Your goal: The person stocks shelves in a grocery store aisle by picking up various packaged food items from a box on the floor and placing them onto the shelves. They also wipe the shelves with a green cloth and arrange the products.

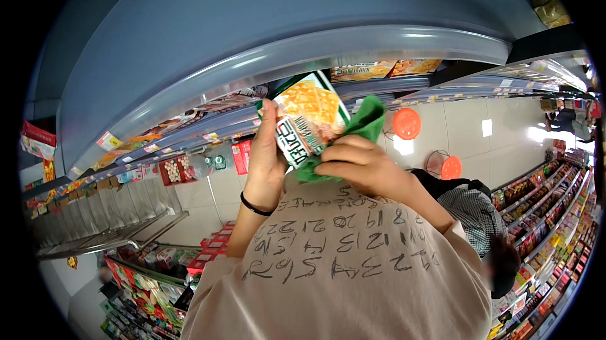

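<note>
A biscuit package (pixel 310 103) with printed crackers on its front and green edges is held tilted in front of the shelf. My left hand (pixel 266 155) grips its left side, thumb along the edge and a black band on the wrist. In my right hand (pixel 362 160) is a bunched green cloth (pixel 370 115), pressed against the package's lower right side. Part of the cloth sticks up past the fingers, and another part shows below them. My right fingers cover that corner of the package.
Just beyond my hands runs a grey-blue shelf (pixel 293 4) with a clear front strip. More biscuit packages (pixel 364 70) stand on a shelf behind. Two orange stools (pixel 406 124) are on the tiled floor. A person (pixel 473 217) is close on my right, near stocked shelving (pixel 549 226).
</note>
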### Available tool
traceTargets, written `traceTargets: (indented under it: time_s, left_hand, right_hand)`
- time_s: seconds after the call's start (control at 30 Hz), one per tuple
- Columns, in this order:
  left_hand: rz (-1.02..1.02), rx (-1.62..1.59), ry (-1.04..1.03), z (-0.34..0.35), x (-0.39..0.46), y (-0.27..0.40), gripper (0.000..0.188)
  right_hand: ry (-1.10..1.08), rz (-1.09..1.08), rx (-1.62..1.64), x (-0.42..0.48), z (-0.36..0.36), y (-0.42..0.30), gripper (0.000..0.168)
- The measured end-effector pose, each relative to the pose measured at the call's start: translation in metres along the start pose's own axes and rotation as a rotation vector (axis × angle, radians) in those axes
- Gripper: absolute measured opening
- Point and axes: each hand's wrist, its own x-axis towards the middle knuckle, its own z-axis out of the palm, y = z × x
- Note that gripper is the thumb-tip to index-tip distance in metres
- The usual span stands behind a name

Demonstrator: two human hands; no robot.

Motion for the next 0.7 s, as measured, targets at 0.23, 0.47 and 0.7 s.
traceTargets:
  time_s: [0.23,0.47,0.7]
  left_hand:
    - [-0.096,-0.153,-0.150,-0.016,-0.006,0.031,0.060]
    - [-0.196,-0.200,-0.291,0.004,-0.006,0.014,0.057]
    - [-0.156,-0.175,-0.267,0.010,0.003,0.011,0.060]
  right_hand:
    - [0.511,0.503,0.215,-0.005,-0.036,-0.001,0.022]
    - [0.559,0.386,0.409,0.047,-0.009,0.014,0.019]
    - [0.304,0.320,0.511,-0.011,-0.020,0.007,0.018]
